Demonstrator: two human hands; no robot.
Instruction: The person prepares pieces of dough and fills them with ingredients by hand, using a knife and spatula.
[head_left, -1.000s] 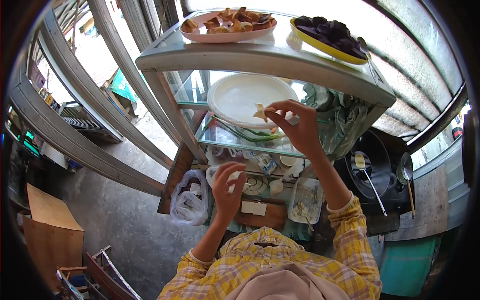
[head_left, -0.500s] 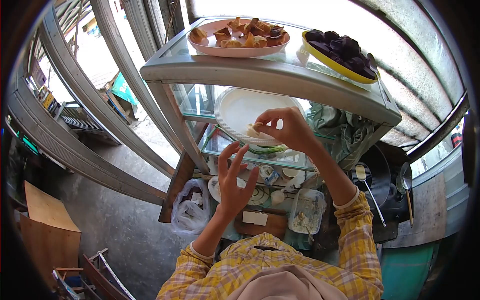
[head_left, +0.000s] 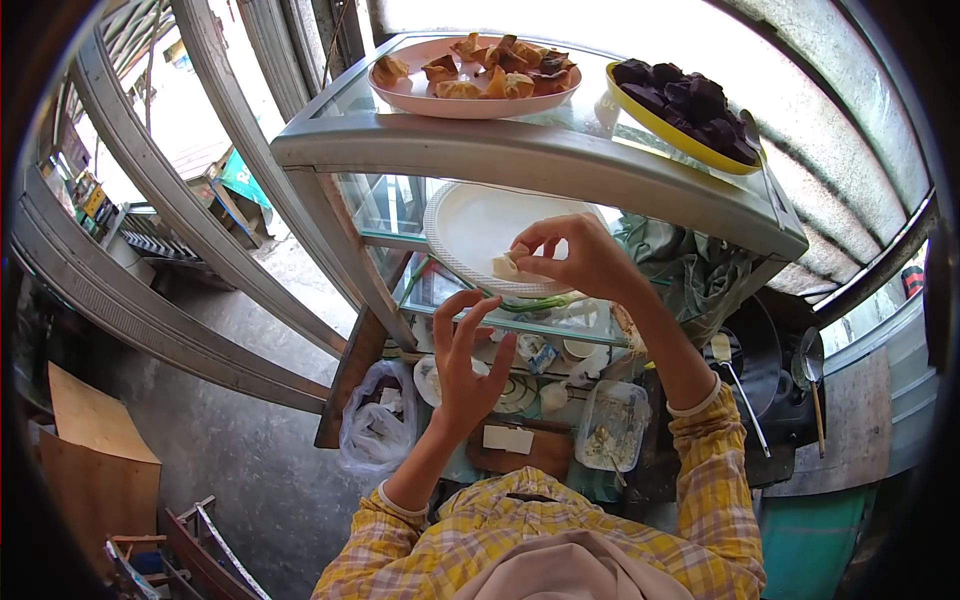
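My right hand (head_left: 575,258) pinches a small pale folded dumpling (head_left: 506,266) between thumb and fingertips, at the near rim of a big white plate (head_left: 490,215) with a patterned edge. That plate sits on a glass shelf inside the display case. My left hand (head_left: 468,365) is raised, palm up, with its fingers spread and nothing in them, lower and to the left of the plate. Below, a few white square wrappers (head_left: 508,439) lie on a brown wooden board (head_left: 555,455). Beside the board, a clear plastic tub (head_left: 613,425) holds some pale filling and a spoon.
On the case's glass top (head_left: 340,90) stand a pink plate (head_left: 420,100) of fried dumplings and a yellow dish (head_left: 690,150) of dark purple chunks. A plastic bag (head_left: 380,425) hangs at left. A wok (head_left: 755,350) with utensils is at right; green onions (head_left: 530,303) lie under the plate.
The dumpling in my right hand has turned slightly and shows more of its side. My left hand stays nearly where it was. The whole view has shifted a little.
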